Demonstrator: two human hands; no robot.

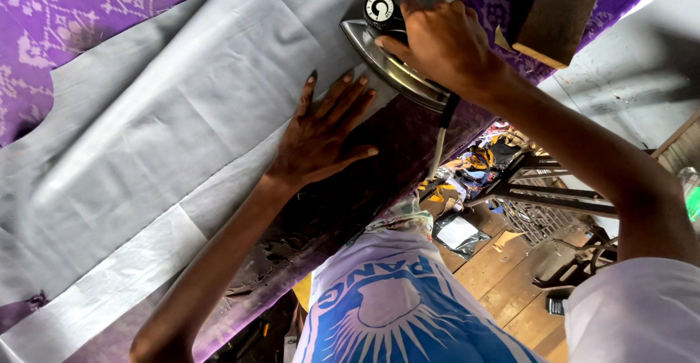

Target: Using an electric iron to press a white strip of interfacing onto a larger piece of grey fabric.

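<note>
My right hand (445,45) grips the handle of a metal clothes iron (386,60) with a black dial, its soleplate resting on a pale grey cloth (182,115). My left hand (321,133) lies flat with fingers spread on the near edge of that cloth, just below the iron's tip. The grey cloth stretches across a purple patterned fabric (65,13) that covers the table. The iron's cord (440,140) hangs down over the table's edge.
A wooden block (558,16) sits on the purple fabric to the right of the iron. Below the table edge lie colourful cloth scraps (474,166), a metal frame (554,195) and a wooden plank floor (503,268).
</note>
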